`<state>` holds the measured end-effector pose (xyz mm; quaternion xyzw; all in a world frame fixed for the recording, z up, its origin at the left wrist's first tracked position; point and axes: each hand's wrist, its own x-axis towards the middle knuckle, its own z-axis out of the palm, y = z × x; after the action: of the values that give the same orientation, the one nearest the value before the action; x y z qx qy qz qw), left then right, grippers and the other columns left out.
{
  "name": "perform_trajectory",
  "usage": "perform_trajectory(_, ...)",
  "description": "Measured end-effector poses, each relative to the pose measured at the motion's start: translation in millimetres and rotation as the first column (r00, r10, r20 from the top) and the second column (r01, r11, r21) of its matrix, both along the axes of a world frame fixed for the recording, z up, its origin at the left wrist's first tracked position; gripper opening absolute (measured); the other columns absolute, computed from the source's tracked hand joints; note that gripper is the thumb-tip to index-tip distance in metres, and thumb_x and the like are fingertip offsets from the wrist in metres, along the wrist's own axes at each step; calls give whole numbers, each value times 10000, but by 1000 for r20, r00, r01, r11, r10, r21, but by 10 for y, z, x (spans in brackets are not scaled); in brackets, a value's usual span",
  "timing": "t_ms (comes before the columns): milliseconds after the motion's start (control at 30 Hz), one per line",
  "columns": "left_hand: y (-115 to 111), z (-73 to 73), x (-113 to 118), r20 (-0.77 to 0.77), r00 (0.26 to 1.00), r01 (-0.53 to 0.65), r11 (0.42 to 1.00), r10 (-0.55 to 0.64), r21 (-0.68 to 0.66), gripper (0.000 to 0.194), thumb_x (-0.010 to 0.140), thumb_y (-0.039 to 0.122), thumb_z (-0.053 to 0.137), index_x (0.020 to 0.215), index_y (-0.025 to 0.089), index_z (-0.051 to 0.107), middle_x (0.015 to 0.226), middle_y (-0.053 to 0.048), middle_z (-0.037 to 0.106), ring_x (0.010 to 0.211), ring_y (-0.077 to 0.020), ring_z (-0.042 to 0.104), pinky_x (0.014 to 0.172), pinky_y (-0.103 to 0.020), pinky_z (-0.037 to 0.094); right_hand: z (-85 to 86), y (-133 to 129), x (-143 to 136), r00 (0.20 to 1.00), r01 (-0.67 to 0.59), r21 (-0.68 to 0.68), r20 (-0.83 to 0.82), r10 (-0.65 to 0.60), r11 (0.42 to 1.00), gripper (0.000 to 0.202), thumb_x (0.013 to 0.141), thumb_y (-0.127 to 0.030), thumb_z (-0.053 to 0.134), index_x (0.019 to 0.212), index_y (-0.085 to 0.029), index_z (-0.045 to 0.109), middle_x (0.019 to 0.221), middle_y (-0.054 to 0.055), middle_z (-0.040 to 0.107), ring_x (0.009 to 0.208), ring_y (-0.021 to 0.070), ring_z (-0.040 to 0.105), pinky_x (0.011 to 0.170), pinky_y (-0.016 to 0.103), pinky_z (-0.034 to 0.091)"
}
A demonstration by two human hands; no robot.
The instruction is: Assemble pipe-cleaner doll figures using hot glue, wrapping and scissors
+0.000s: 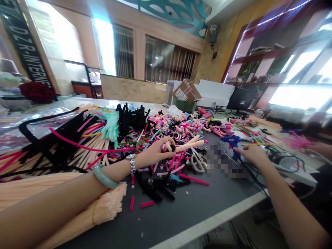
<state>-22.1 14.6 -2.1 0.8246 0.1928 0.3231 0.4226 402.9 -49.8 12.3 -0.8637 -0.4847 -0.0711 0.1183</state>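
My left hand (160, 151), with a watch and a jade bangle on its arm, is closed round a small figure of cream pipe cleaner (190, 144) with a black part near the fingers. On the right, my right hand (252, 155) is at the blue glue gun (232, 144), its fingers bent by the handle. Cream-handled scissors (198, 162) lie between the hands. Cut pink, black and white pipe-cleaner pieces (168, 169) are heaped under and around my left hand.
Peach pipe-cleaner bundles (109, 204) lie under my left forearm. Black and mint bundles (111, 126) stand at the left. A cardboard box (187, 90) and monitor (241, 98) are behind. Cables and another person's hand (317, 151) are at the right.
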Motion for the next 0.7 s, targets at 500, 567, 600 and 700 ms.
perform_trajectory(500, -9, -1, -12, -16, 1000, 2, 1000, -2, 7, 267, 808, 361, 626, 972, 194, 496, 785, 34, 481, 665, -85, 423, 625, -202, 354, -144, 190, 72, 994, 0, 105, -113, 12, 995, 305, 738, -385, 578, 503, -206, 505, 519, 58, 535, 590, 227, 539, 579, 317, 363)
perform_trajectory(567, -9, 5, -13, -4, 1000, -5, 1000, 5, 22, 253, 809, 341, 624, 974, 192, 503, 809, 29, 485, 684, -87, 431, 643, -204, 362, -120, 172, 55, 994, 20, 178, -111, 0, 984, 294, 747, -371, 563, 512, -211, 488, 540, 62, 538, 597, 226, 527, 591, 325, 359)
perform_trajectory(600, -9, 8, -13, 7, 1000, -7, 1000, 7, 24, 249, 806, 333, 626, 973, 191, 507, 822, 27, 484, 696, -89, 437, 653, -206, 367, -91, 147, 36, 994, 23, 218, -110, 1, 976, 282, 754, -365, 556, 527, -213, 485, 560, 67, 546, 610, 226, 526, 602, 329, 357)
perform_trajectory(700, -2, 12, -8, 40, 999, -9, 1000, 9, 9, 248, 795, 329, 636, 957, 186, 514, 827, 27, 476, 714, -94, 453, 677, -215, 384, 54, 0, -81, 995, 18, 335, -97, 16, 942, 241, 761, -373, 566, 597, -219, 480, 620, 81, 565, 662, 235, 536, 630, 342, 354)
